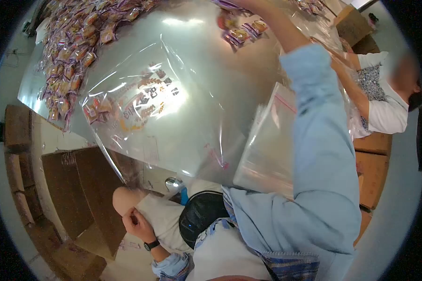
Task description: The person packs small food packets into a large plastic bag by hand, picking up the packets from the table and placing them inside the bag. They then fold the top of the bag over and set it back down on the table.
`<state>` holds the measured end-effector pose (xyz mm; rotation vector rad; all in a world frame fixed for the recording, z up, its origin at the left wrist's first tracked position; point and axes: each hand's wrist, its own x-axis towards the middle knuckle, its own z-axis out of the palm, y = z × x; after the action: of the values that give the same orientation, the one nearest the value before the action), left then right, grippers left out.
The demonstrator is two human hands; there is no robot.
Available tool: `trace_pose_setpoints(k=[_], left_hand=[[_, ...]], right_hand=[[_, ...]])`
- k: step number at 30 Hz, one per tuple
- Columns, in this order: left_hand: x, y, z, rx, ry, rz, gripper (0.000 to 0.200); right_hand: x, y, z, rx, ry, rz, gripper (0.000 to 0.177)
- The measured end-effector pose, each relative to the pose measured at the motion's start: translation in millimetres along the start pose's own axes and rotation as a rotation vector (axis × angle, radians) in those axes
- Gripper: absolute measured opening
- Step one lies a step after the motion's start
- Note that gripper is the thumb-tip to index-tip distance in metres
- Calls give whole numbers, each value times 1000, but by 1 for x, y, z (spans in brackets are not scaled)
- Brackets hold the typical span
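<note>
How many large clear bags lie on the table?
2: a printed bag in the middle of the table, a red-zip bag at its near edge. More may be hidden behind the blue sleeve.

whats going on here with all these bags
A person in a blue shirt sits at a shiny metal table. Their right arm stretches across it to a small cluster of snack packets; the hand itself is cut off at the frame edge. Their left hand, watch on the wrist, rests by the knee. A large clear printed bag lies spread on the table, beside a big pile of packets. Another person works at the far side.
</note>
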<state>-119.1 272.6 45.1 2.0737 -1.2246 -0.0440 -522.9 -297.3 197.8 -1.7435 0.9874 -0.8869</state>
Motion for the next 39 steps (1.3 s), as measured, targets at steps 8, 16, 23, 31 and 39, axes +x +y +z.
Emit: trace_pose_setpoints(k=[8, 16, 23, 31, 39], left_hand=[[-1, -5, -6, -186, 37, -55, 8], [54, 136, -16, -107, -189, 618, 44], [86, 104, 72, 386, -561, 833, 56], [100, 89, 43, 414, 25, 919, 44], [137, 86, 42, 170, 81, 819, 19]], right_hand=[[-294, -64, 51, -204, 82, 220, 66], [-386, -95, 145, -154, -226, 229, 68], [-371, -133, 229, -209, -718, 77, 69], [-378, -122, 251, -109, -786, 185, 70], [-343, -102, 282, -229, -550, 108, 72]])
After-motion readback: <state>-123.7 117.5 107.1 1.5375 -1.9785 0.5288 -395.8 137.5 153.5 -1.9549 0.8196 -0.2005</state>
